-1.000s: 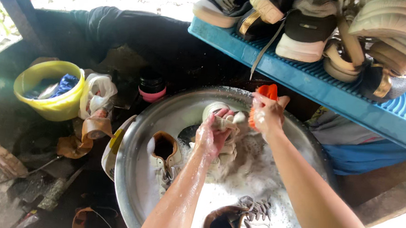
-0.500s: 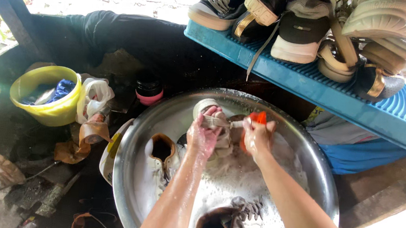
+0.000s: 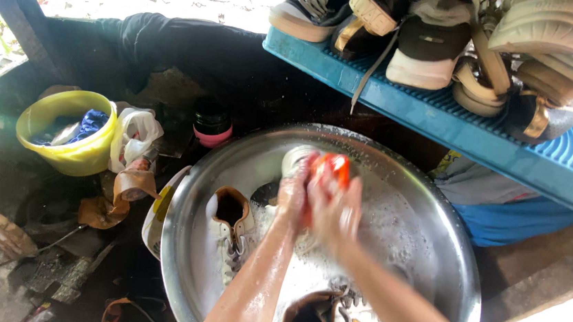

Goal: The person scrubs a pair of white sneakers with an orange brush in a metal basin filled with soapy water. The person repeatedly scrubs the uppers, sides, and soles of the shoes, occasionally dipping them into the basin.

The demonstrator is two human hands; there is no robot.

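Over a wide, round, shiny metal basin (image 3: 434, 215) of soapy water, a person scrubs a pale, wet shoe (image 3: 298, 159), both forearms reaching in from the near edge. Beyond the grip and to its right runs a long blue ribbed plastic rack (image 3: 456, 120), stacked with sneakers and sandals set to drain. Far to the left of the grip sits a round yellow plastic bucket (image 3: 79, 157) holding blue cloth, with a crumpled white plastic bag (image 3: 138, 134) beside it.

Just left of the grip, a white high-top sneaker with a brown lining (image 3: 229, 218) lies in the suds; a second brown-lined sneaker (image 3: 314, 319) rests nearer the person, under the right forearm. The pale shoe itself is at the basin's middle, lifted clear of the foam, only its toe end showing past the fingers.

The left hand (image 3: 292, 196) is wrapped around that shoe, steadying it. The right hand (image 3: 337, 210) is closed on a small orange-red scrubbing brush (image 3: 331, 168), pressed against the shoe; motion blur hides the exact finger placement.

Judging by the lather, the shoe is likely slick and heavier than when dry, its upper soft and its sole stiffer. The firm sole or heel looks the surest place to hold it.
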